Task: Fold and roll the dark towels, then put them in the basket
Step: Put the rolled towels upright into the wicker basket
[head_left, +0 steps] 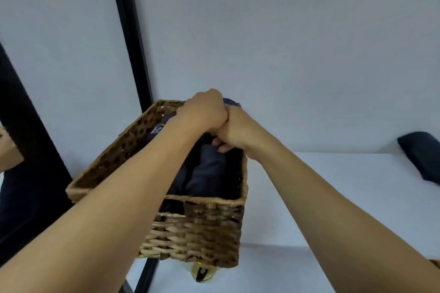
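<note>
Our left hand and right hand, pressed together, grip a dark towel at the far end of the wicker basket. A second towel lies well apart on the white worktop, to the right.

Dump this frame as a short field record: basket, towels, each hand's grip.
basket: brown woven wicker rectangular basket, on the white table
inside basket: dark navy towels
held towel: dark navy towel end, at the basket's far end
left hand: fingers curled, grip on held towel
right hand: fingers curled, touching left hand, grip on same towel
outside basket: dark navy rolled towel, on table, far right
below basket front: yellowish object, unclear
</note>
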The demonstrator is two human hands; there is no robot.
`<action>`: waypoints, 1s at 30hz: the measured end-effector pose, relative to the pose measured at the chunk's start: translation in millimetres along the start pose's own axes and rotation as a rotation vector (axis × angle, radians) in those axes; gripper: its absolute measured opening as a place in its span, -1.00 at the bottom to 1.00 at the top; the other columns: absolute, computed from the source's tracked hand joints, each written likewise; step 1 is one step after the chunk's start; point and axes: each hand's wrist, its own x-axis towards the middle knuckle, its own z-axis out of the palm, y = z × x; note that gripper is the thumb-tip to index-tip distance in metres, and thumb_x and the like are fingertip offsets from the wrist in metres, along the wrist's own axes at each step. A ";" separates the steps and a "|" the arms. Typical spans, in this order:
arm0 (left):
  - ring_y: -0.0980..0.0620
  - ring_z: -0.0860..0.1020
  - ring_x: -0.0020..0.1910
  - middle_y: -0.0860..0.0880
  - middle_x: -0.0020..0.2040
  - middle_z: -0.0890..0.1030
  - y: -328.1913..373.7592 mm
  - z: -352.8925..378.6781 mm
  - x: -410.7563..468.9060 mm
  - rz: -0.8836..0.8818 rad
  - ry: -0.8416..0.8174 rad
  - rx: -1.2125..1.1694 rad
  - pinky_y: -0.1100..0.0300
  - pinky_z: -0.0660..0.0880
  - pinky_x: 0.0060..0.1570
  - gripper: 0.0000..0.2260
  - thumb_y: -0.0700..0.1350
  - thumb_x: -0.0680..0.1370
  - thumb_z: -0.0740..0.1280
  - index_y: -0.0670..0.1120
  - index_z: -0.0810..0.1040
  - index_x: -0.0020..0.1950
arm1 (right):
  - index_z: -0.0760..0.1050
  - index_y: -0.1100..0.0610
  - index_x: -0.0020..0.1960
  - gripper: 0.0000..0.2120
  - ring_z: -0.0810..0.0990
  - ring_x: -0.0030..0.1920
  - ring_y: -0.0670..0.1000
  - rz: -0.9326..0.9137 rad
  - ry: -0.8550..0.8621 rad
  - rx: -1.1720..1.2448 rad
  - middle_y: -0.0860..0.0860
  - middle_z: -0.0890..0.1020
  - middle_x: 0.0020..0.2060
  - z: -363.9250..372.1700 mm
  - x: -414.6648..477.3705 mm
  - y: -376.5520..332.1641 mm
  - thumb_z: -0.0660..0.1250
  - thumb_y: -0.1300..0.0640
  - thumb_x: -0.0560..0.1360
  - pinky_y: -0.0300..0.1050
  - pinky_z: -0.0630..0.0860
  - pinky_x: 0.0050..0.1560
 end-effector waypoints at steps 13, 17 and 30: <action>-0.12 0.56 0.10 -0.09 0.20 0.56 324.1 193.0 73.8 0.151 -0.458 -0.814 0.05 0.54 -0.06 -0.61 0.06 0.59 0.15 -0.11 0.44 0.33 | 0.34 0.11 0.44 -0.57 0.53 0.21 0.06 0.331 0.631 -0.446 0.07 0.52 0.30 -297.8 -52.7 225.9 0.19 0.25 0.58 -0.23 0.36 -0.04; -0.10 0.54 0.04 -0.07 0.11 0.54 395.9 260.8 74.8 0.115 -0.613 -0.896 0.04 0.52 -0.01 -0.69 0.05 0.63 0.12 -0.13 0.46 0.19 | 0.48 0.17 0.25 -0.73 0.58 0.07 0.15 0.492 0.657 -0.606 0.13 0.58 0.09 -347.8 -68.4 304.5 0.23 0.23 0.56 -0.07 0.49 -0.03; -0.16 0.44 0.29 -0.17 0.38 0.42 457.1 354.5 79.2 0.008 -0.653 -0.862 -0.06 0.42 0.30 -0.57 0.00 0.66 0.05 -0.12 0.22 0.50 | 0.38 0.24 0.33 -0.65 0.57 0.14 0.18 0.805 0.764 -0.019 0.18 0.56 0.16 -375.5 -78.7 401.6 0.26 0.15 0.58 -0.03 0.53 0.12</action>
